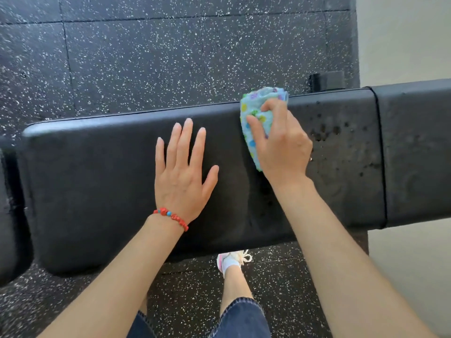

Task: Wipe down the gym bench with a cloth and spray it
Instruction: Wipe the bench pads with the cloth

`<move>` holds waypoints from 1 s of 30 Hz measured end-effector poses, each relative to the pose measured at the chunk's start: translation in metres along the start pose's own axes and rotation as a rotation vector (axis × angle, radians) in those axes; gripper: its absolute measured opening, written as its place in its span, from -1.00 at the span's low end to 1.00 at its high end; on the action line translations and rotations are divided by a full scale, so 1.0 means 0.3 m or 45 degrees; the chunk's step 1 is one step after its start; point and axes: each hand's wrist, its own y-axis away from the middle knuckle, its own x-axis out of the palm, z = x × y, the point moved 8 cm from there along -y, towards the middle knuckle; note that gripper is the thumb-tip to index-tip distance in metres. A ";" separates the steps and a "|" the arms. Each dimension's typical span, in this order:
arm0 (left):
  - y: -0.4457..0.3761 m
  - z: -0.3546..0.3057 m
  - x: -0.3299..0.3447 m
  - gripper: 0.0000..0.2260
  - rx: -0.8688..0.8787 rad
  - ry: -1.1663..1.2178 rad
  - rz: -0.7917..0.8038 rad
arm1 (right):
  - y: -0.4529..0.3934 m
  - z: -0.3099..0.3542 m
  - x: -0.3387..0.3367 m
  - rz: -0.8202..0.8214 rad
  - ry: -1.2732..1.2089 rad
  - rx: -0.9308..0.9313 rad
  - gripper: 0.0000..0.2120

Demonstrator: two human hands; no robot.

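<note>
Right fingers (253, 123) pinch the dotted cloth (256, 113) on the bench (97, 179); left fingers (185, 142) spread flat.

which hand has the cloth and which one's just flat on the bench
The right hand grips the blue patterned cloth against the bench pad. The left hand, with the red bracelet on its wrist, lies flat and empty, fingers spread.

Two hands: left hand (181, 176), right hand (280, 145); one cloth (256, 113); one bench (97, 181); one bracelet (170, 217); one shoe (231, 261)
</note>
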 end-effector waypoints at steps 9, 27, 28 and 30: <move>0.002 -0.001 0.008 -0.49 0.006 -0.042 -0.075 | -0.056 -0.390 -0.141 -0.091 0.056 0.265 -0.63; 0.004 -0.007 0.002 -0.49 0.007 -0.058 -0.119 | -0.007 -0.405 -0.148 -0.065 -0.030 0.261 -0.56; 0.004 -0.006 0.001 -0.49 0.006 -0.058 -0.120 | -0.009 -0.458 -0.173 -0.089 -0.027 0.327 -0.55; 0.003 -0.009 0.003 -0.49 0.004 -0.057 -0.121 | -0.003 -0.531 -0.200 -0.104 -0.018 0.426 -0.56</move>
